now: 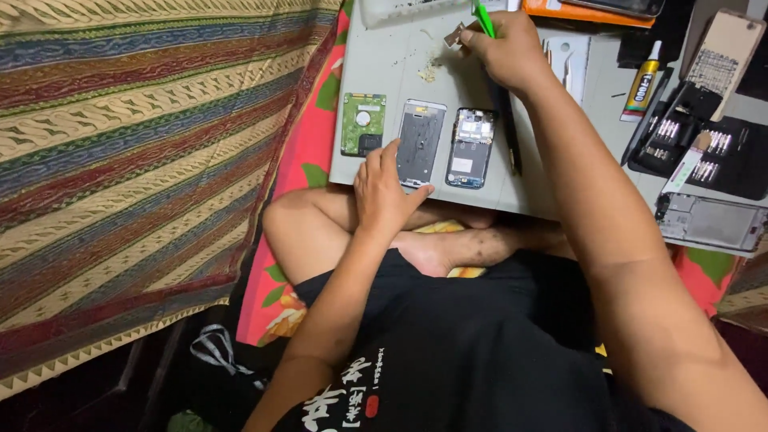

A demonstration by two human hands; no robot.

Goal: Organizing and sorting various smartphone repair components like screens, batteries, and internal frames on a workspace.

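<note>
Nearest us, lower centre: our left hand (384,192) rests open, fingers spread on the lower edge of the silver phone frame (421,142). Upper centre: our right hand (506,50) is pinched around a green tool (483,19), tip at a small metal part (454,35). Circuit-side phone body (472,147) lies just beside the frame on the grey board (384,64).

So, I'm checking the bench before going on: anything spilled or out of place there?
Yes: pale crumbs of debris lie scattered on the grey work board, below the right hand holding a green tool. The left hand rests on the silver phone frame.
</note>
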